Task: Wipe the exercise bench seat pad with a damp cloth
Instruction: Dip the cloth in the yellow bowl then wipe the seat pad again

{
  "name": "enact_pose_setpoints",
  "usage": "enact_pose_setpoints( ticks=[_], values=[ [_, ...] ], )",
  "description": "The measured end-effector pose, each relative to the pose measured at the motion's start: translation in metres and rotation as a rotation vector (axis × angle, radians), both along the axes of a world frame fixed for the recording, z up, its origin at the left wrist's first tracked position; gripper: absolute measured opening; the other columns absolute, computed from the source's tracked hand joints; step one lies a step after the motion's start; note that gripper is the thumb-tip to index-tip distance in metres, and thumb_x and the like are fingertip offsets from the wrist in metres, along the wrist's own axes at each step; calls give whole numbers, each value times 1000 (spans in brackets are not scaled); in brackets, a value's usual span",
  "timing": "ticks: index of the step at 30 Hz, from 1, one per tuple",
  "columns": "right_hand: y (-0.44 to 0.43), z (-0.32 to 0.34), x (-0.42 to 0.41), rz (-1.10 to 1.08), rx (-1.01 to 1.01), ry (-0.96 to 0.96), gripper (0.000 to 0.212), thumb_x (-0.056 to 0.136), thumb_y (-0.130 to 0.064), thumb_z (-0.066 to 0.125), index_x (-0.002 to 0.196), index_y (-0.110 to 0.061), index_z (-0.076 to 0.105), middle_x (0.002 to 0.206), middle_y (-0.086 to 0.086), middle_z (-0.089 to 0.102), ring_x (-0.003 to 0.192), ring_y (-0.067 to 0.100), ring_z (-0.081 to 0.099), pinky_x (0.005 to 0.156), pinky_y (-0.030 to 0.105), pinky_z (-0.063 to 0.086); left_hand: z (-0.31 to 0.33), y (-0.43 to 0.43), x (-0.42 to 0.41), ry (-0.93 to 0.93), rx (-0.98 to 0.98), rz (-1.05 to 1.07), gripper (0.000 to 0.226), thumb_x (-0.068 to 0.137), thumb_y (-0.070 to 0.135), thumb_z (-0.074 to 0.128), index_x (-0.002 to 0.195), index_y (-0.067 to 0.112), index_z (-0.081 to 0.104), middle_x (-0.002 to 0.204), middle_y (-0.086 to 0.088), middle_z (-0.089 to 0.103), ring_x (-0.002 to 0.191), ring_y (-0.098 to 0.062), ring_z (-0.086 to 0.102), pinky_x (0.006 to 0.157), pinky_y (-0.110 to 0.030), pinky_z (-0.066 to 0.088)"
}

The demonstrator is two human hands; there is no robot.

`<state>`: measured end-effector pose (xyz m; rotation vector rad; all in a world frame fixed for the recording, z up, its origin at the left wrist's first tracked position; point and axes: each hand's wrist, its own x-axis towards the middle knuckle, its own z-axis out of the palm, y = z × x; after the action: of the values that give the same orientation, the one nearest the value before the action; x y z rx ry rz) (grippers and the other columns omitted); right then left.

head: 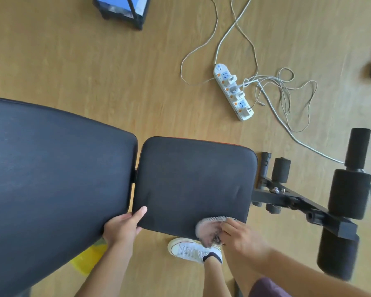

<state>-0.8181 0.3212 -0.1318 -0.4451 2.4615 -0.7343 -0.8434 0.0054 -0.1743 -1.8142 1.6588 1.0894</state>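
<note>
The black seat pad (193, 183) of the exercise bench lies in the middle of the view, with the long black back pad (51, 179) to its left. My right hand (242, 236) grips a bunched pale cloth (210, 229) pressed against the seat pad's near edge, towards its right corner. My left hand (124, 227) holds the seat pad's near left corner, thumb on top, at the gap between the two pads.
Black foam leg rollers (349, 194) and the bench frame (298, 202) stick out to the right. A white power strip (232, 92) with tangled cables lies on the wooden floor beyond. A yellow object (88, 258) sits under the back pad. My white shoe (193, 250) stands below the seat.
</note>
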Motion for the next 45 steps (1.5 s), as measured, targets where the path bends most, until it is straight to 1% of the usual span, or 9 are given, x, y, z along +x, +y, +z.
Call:
enact_pose_setpoints(
  ticks=[7, 10, 14, 19, 23, 27, 33, 39, 45],
  values=[
    [-88, -32, -208, -677, -60, -83, 14, 86, -11, 72, 73, -7, 72, 70, 3, 63, 76, 21, 56, 60, 29, 45, 2, 0, -7, -68, 44, 48, 36, 61, 26, 100, 70, 6, 72, 72, -14, 73, 70, -34, 77, 84, -41, 64],
    [-148, -36, -280, -260, -55, -459, 16, 82, -24, 77, 81, -9, 78, 76, 6, 73, 67, 12, 56, 54, 19, 42, 2, 2, -7, -42, 30, 34, 38, 61, 28, 100, 62, 8, 67, 65, -11, 70, 66, -35, 76, 79, -40, 64],
    [-178, -34, -300, 190, 78, -488, 17, 84, -26, 76, 78, -10, 78, 76, 3, 76, 69, 13, 60, 65, 25, 48, 2, 2, -7, -34, 27, 21, 39, 61, 30, 99, 60, 11, 66, 62, -11, 69, 66, -35, 76, 74, -39, 64],
    [-45, -29, -296, 26, 324, -542, 49, 72, -67, 68, 66, -19, 74, 67, -2, 68, 67, 16, 60, 59, 24, 40, 5, 2, -8, -28, 17, 8, 40, 61, 31, 99, 57, 18, 62, 60, -8, 68, 69, -39, 78, 68, -40, 63],
    [7, -23, -274, -112, 210, -626, 35, 66, -61, 80, 78, -28, 77, 69, -7, 70, 73, 13, 63, 65, 25, 42, 7, 0, -6, -46, 70, -94, 44, 64, 36, 97, 42, 13, 67, 33, 6, 59, 71, -41, 78, 81, -52, 65],
    [-84, -49, -270, -136, -35, -592, 42, 60, -53, 85, 79, -17, 73, 58, -11, 48, 53, 6, 41, 54, 28, 31, 5, 2, -3, -25, 41, -120, 41, 64, 40, 95, 40, 53, 65, 37, 23, 60, 64, -34, 78, 82, -52, 64],
    [-114, -55, -274, -71, -35, -502, 22, 64, -43, 87, 74, -27, 76, 53, -16, 55, 48, 0, 47, 45, 19, 33, -4, -4, 2, -64, 63, -14, 44, 59, 33, 100, 40, 18, 63, 37, 9, 64, 40, -15, 72, 81, -43, 64],
    [25, -24, -278, -133, 204, -626, 35, 71, -57, 77, 57, -28, 67, 51, -14, 56, 57, 10, 48, 56, 26, 35, 3, -3, -7, -74, 44, 2, 34, 58, 29, 101, 64, 24, 68, 65, -1, 74, 61, -29, 77, 82, -41, 63],
    [-107, -42, -279, -49, -24, -625, 29, 67, -38, 82, 73, -12, 70, 61, -5, 47, 56, 16, 39, 51, 27, 28, 0, -4, -2, -98, 68, -10, 32, 57, 19, 102, 52, 15, 71, 55, -8, 72, 39, -20, 70, 84, -46, 64]
  ],
)
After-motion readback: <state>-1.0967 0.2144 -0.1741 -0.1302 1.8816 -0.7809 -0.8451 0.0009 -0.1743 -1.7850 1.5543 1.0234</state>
